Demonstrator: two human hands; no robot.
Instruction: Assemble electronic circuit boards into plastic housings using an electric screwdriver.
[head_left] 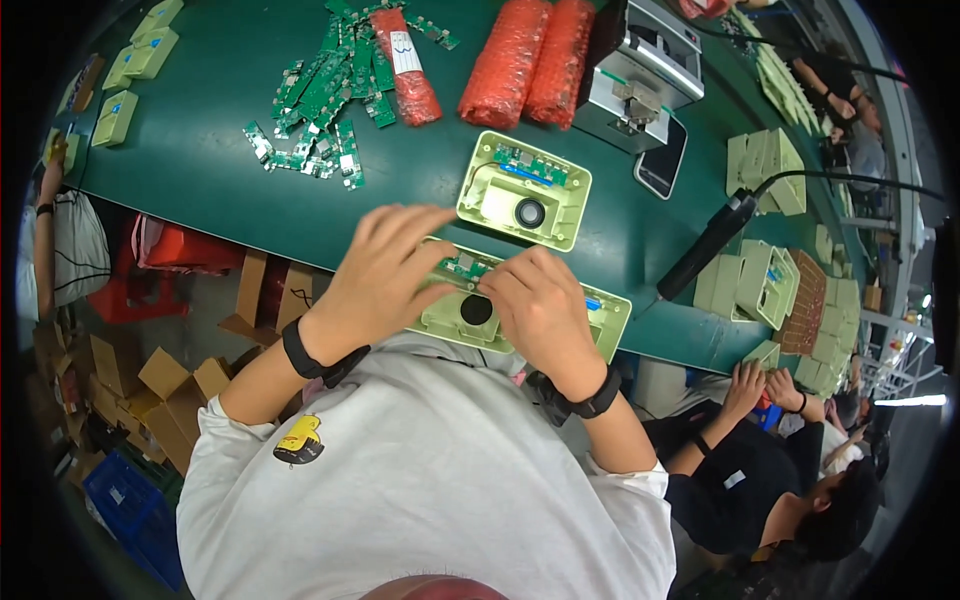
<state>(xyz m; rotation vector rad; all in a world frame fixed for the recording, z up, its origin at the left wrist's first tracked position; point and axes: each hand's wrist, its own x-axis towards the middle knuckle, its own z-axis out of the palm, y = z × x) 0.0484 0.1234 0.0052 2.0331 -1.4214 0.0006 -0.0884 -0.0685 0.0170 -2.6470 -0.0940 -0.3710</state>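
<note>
A pale green plastic housing [616, 325] lies at the table's near edge, close to my body. Inside it are a green circuit board [466, 266], a round black part [475, 310] and, at the right, a bit of blue. Over its left end is my left hand [385, 265], fingers stretched and apart, thumb by the board. My right hand [540, 310] has its fingers bent together, the tips at the board's right side; what they pinch is hidden. Just beyond lies a second pale green housing [580, 205] with a circuit board, a blue strip and a round black speaker [530, 212].
Loose circuit boards [330, 90] are heaped at the far left, beside red bubble-wrap rolls [508, 60]. A metal machine [640, 75], a phone [661, 160] and a black corded screwdriver [705, 245] are on the right. More housings [760, 285] stand farther right, near a co-worker's hands [765, 385].
</note>
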